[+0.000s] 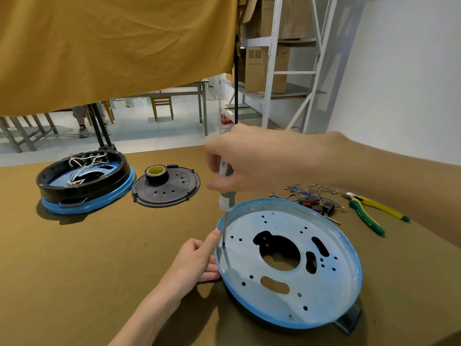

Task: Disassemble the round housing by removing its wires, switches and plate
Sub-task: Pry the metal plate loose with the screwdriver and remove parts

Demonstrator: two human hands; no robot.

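A round housing with a blue-rimmed metal plate (287,283) full of holes lies in front of me on the table. My right hand (252,161) grips a grey-handled screwdriver (225,193) held upright, its tip in a screw at the plate's left side. My left hand (197,260) holds the plate's left rim, the thumb resting on top of the edge. Loose blue wires and black switches (314,198) lie behind the plate.
A second blue-and-black housing (84,183) with white wires inside sits at the far left. Beside it lies a black perforated cover (167,188) with a roll of tape (156,172) on it. Green-and-yellow pliers (369,208) lie at the right.
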